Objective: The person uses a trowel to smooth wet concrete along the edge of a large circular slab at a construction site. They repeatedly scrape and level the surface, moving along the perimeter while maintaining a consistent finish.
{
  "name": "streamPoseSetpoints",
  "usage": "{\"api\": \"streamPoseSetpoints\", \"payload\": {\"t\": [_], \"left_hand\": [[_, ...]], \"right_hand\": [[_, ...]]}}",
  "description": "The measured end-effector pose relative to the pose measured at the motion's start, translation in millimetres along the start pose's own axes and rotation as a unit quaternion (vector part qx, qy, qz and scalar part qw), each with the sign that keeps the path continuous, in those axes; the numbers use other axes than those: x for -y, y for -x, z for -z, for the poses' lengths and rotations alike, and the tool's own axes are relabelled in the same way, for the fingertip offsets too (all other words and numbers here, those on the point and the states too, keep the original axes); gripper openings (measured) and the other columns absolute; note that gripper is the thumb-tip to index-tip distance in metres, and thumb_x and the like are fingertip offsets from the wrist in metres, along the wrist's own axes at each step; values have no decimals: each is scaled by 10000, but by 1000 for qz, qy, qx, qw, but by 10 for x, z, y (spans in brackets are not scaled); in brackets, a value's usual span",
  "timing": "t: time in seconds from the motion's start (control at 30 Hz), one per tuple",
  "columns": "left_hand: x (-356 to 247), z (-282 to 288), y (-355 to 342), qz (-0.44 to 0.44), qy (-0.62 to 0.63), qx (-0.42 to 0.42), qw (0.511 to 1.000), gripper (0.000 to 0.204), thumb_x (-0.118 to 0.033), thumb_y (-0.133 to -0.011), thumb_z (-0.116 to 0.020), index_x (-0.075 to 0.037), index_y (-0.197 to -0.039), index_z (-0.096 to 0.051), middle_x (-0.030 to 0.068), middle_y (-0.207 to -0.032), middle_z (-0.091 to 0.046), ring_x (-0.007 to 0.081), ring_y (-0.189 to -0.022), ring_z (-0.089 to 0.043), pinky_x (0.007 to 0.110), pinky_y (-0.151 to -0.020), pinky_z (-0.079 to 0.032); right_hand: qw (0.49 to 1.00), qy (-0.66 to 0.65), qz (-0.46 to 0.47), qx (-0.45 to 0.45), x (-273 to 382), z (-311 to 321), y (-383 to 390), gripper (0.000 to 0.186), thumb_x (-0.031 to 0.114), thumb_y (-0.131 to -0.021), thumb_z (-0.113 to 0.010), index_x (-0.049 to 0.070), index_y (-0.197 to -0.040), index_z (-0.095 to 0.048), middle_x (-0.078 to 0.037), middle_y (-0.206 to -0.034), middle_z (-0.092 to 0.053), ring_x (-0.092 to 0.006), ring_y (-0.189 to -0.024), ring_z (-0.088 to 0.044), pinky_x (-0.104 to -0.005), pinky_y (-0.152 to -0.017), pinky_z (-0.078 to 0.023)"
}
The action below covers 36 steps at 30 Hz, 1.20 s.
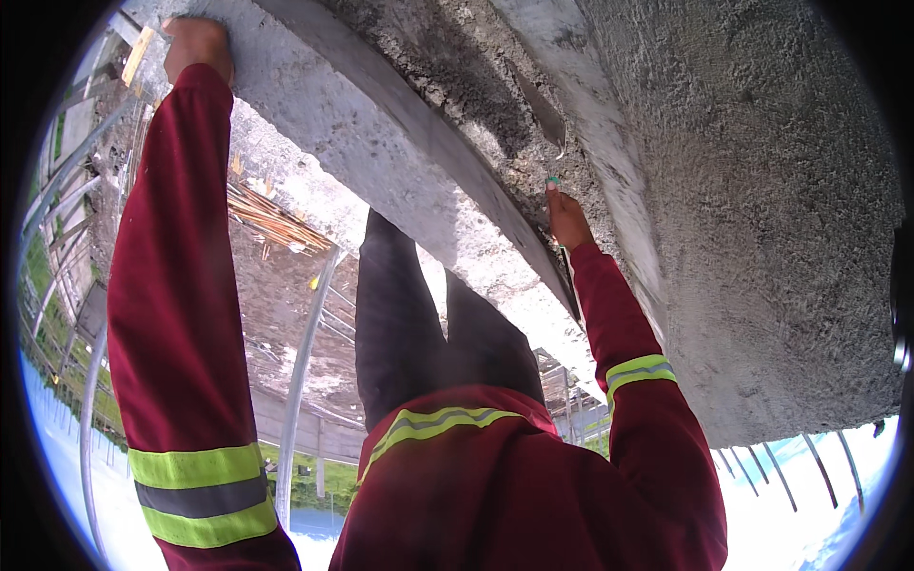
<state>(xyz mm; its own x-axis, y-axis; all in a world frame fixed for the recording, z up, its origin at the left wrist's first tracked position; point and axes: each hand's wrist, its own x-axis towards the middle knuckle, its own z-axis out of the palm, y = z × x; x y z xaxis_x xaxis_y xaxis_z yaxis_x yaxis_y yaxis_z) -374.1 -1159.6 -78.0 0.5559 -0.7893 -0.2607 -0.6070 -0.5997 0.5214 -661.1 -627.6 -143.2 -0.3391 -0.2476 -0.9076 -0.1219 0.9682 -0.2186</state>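
Beside a rough grey wall (762,190), the right hand (568,219) grips a trowel (543,110) (green-tipped handle (553,179)); the left hand (198,49), finger spread unclear, touches a concrete ledge (333,105).

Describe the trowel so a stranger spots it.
Find the broad concrete wall at the right, then the rough strip along its left. The trowel is there, in the right grip: its smooth, tapering blade stands out from the crumbly surroundings.
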Motion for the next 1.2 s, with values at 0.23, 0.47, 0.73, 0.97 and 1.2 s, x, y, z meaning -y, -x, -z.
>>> {"api": "streamPoseSetpoints", "payload": {"t": [0.23, 0.47, 0.73, 0.97, 1.2], "left_hand": [[14, -43, -34, 42, 47, -8, 998, 926, -638, -1030, -315, 192, -1360, -559, 353, -1398, -608, 447, -1342, -584, 426, -1134, -442], [2, -40, -49, 27, 17, -3, 999, 943, -651, -1034, -275, 180, -1395, -538, 340, -1422, -598, 443, -1351, -576, 425, -1141, -431], [26, 10, -20, -33, -30, 6, 999, 952, -642, -1038, -205, 168, -1406, -541, 358, -1440, -574, 458, -1378, -544, 435, -1160, -406], [167, -84, -318, -37, -38, 7, 999, 947, -646, -1038, -200, 156, -1388, -562, 365, -1431, -575, 462, -1374, -543, 441, -1161, -403], [204, -123, -328, -29, -26, -1, 999, 936, -656, -1041, -246, 155, -1378, -570, 358, -1409, -593, 458, -1331, -576, 443, -1125, -437]], "right_hand": [[992, 121, -10, 44, -161, -7, -30, 667, 579, -1105, -395, -23, -1040, -676, -186, -854, -661, -317, -826, -625, -436, -838, -497], [993, 38, 98, 62, 249, -301, -300, 627, 598, -1084, -436, 12, -983, -635, -181, -799, -587, -292, -795, -575, -443, -842, -478], [986, -45, 53, 155, 319, 1, -26, 497, 541, -1101, -462, 71, -1147, -618, -32, -776, -575, -147, -634, -536, -321, -615, -461], [994, 51, 97, -5, -282, 167, -2, 448, 454, -1124, -444, 45, -1109, -625, -183, -786, -681, -342, -705, -682, -464, -664, -506], [983, 154, 101, -1, -398, -13, -123, 429, 439, -1124, -442, 34, -1129, -585, -325, -905, -687, -545, -905, -659, -611, -758, -484]]}}
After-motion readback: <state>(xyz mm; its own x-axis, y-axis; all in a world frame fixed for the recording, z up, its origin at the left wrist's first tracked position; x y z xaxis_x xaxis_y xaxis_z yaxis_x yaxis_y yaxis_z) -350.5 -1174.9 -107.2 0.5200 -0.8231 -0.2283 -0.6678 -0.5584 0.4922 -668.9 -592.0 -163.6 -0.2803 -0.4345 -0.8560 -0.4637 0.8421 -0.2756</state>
